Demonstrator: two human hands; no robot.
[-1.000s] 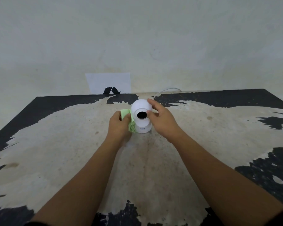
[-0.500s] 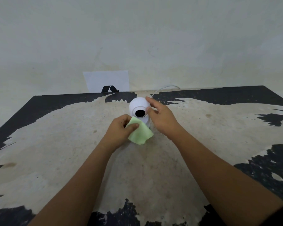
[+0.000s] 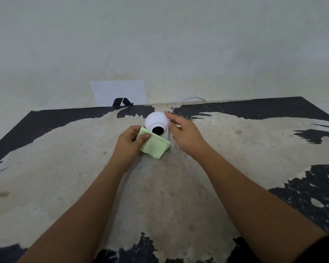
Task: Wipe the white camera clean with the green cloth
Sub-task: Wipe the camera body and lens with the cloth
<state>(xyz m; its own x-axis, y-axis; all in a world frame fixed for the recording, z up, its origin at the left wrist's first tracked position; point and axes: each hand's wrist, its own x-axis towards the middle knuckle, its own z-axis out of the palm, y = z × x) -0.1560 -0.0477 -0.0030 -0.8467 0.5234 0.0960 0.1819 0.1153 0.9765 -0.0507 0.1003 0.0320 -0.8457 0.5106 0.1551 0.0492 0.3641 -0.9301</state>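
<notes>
Wall (image 3: 160, 44), pale and stained, fills the top half of my view. Below it the table (image 3: 46, 168) spreads wide, its worn beige middle ringed by flaking black paint along the far edge and both sides. I see open surface all round the work: bare beige to the left and right of the arms, and a broad bare stretch between the camera and the near edge. The far edge meets the wall just behind the camera.

My two forearms come in from the bottom corners and converge at the centre. A white sheet (image 3: 118, 92) with a black mark leans against the wall behind the far edge, left of centre.

The left hand (image 3: 130, 143) pinches the cloth (image 3: 154, 146) between thumb and fingers; the cloth drapes over the camera's lower front, one corner hanging down to the table. The right hand (image 3: 184, 133) grips the camera (image 3: 157, 123) on its right side, fingers curled round the rounded head with one fingertip at its top.

The camera stands upright at table centre, towards the far edge, dark lens facing me. A thin white cable (image 3: 188, 100) arcs from behind it over the far edge.
</notes>
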